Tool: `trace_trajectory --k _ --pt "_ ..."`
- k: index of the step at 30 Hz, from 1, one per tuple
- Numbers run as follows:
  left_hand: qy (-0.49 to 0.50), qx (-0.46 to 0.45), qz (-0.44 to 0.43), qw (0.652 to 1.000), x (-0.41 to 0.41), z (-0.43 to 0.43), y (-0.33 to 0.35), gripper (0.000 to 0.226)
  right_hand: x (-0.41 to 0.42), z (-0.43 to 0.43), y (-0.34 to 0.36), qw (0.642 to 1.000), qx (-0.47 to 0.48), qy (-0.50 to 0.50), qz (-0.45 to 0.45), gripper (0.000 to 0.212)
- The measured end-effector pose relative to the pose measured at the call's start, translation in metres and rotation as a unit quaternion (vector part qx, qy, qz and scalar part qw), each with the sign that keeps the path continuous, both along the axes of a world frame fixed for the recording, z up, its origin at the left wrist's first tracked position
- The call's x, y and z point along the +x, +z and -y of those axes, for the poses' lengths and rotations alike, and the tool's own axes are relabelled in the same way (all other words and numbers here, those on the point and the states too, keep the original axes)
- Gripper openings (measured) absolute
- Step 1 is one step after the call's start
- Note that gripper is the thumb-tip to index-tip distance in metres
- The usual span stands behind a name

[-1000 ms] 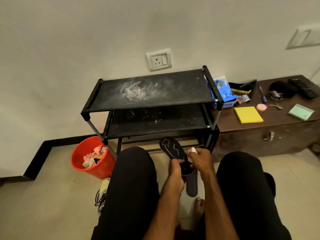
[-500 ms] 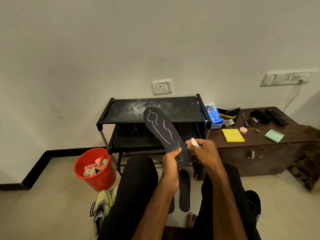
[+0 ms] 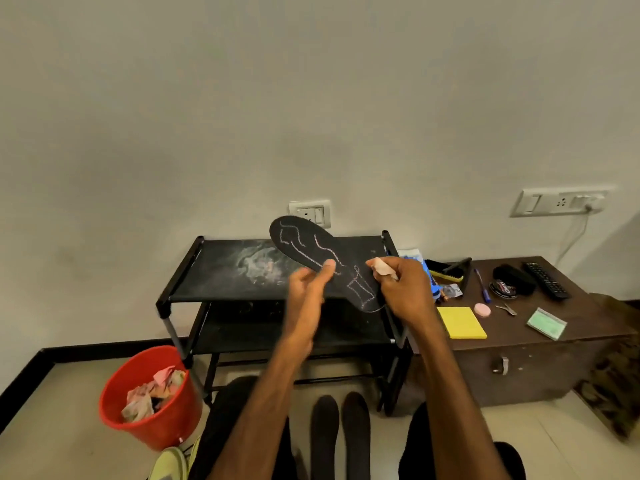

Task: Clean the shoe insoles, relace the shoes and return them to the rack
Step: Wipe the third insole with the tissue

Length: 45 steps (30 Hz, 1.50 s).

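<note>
My left hand [image 3: 309,284] holds a black insole [image 3: 304,245] marked with pale chalk lines, thumb on top of it, raised in front of the black shoe rack [image 3: 221,271]. My right hand [image 3: 403,289] pinches a small pinkish wad of tissue [image 3: 381,266] right beside the insole's heel end. Two more dark insoles [image 3: 341,434] lie side by side on the floor between my legs. A yellow-green shoe [image 3: 171,464] shows at the bottom edge, partly cut off.
The rack's top shelf is dusted with white powder. A red bucket [image 3: 162,427] with crumpled tissues stands left of the rack. The brown chest [image 3: 540,355] on the right carries a yellow pad [image 3: 462,322], brush, polish tin, pen and remote.
Both hands have lifted the insole from between my knees up to rack-top height. The view has tilted upward, showing more wall.
</note>
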<state>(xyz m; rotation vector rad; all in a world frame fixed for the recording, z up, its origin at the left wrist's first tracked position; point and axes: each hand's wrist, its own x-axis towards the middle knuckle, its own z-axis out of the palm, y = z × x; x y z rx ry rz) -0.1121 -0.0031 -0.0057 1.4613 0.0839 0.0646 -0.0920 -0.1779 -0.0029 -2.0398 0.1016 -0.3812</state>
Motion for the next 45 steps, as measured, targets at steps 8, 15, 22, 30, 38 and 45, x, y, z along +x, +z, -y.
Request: trace_trajectory --k 8,15,22,30,38,45 --pt "0.13 0.143 0.03 0.981 0.128 -0.068 -0.056 0.088 0.112 0.022 -0.044 0.996 -0.083 -0.007 -0.045 0.031" --pt "0.066 0.059 0.015 0.996 0.185 -0.082 -0.074 0.112 0.166 0.021 -0.065 0.993 -0.087 0.059 -0.046 0.035" --pt "0.034 0.038 0.012 0.999 0.186 -0.091 -0.09 0.118 0.184 0.022 -0.077 0.986 -0.109 0.11 -0.059 0.04" --pt "-0.026 0.106 -0.001 0.994 0.175 -0.103 -0.095 0.144 0.189 0.027 -0.063 0.97 -0.184 0.133 -0.092 0.048" --pt "-0.051 0.301 -0.038 0.951 0.178 -0.102 -0.103 0.132 0.181 -0.005 -0.069 0.973 -0.225 0.054 -0.012 0.035" --pt "0.003 0.52 -0.008 0.854 0.151 -0.085 -0.086 0.104 0.175 -0.04 -0.063 0.973 -0.21 0.097 0.02 0.029"
